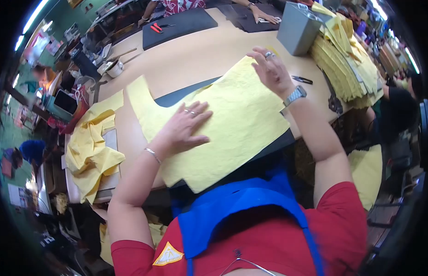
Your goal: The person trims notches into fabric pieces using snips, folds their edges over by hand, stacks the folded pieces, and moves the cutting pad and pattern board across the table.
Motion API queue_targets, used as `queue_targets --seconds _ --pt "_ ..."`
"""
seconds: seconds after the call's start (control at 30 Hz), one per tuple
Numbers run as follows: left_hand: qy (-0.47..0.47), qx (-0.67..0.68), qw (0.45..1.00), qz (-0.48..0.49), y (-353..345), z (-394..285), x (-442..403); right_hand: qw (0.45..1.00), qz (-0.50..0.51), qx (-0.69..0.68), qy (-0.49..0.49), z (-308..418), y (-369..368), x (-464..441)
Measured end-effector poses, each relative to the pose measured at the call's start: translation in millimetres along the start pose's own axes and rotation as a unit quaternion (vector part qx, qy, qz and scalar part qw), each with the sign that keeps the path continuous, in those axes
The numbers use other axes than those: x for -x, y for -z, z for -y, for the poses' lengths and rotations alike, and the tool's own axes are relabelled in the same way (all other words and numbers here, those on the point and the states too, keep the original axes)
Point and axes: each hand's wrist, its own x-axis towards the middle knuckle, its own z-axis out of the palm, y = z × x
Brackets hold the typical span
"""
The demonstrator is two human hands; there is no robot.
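Observation:
A large yellow leather-like sheet [232,112] with a curved cut-out and a notched corner lies in front of me, partly over a dark board [186,92]. My left hand [188,122] rests flat on its left half, fingers spread. At the sheet's far right corner, my right hand [271,71] is raised with bent fingers that seem to pinch the edge; the fingertips are partly hidden. Black-handled snips [302,80] lie on the table just right of my right wrist.
Crumpled yellow pieces [92,152] lie at the left. A stack of yellow pieces [340,69] and a grey metal box [296,30] stand at the right. Red-handled pliers [157,28] lie on a dark mat [191,30] across the table, near another person's hand [263,14].

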Motion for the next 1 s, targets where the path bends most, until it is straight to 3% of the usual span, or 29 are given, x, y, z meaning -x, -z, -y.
queue_targets --seconds 0.07,0.1,0.27,0.33,0.4,0.53,0.8,0.9,1.0 --pt "0.064 0.086 0.994 0.007 -16 -27 -15 0.996 -0.011 -0.08 -0.029 31 -1 2" --pt "0.093 0.09 0.992 -0.007 -24 -44 -22 0.989 0.064 -0.11 -0.072 40 -6 10" --pt "0.169 0.115 0.978 -0.05 -50 -124 -41 0.96 0.157 -0.218 -0.084 63 -35 35" --pt "0.171 0.115 0.977 -0.048 -39 -124 -41 0.955 0.172 -0.232 -0.072 65 -38 40" --pt "0.211 0.088 0.962 -0.151 -33 -103 -42 0.952 0.181 -0.239 -0.061 68 -39 44" --pt "0.243 0.159 0.926 -0.242 -37 -54 -38 0.957 0.168 -0.232 -0.032 65 -46 51" --pt "0.22 0.162 0.921 -0.278 -42 -61 -21 0.965 0.194 -0.179 0.012 62 -47 53" --pt "0.22 0.142 0.925 -0.276 -45 -62 -21 0.955 0.246 -0.164 -0.001 61 -47 55" --pt "0.223 0.127 0.925 -0.279 -46 -62 -23 0.933 0.353 -0.04 0.056 87 -17 41"
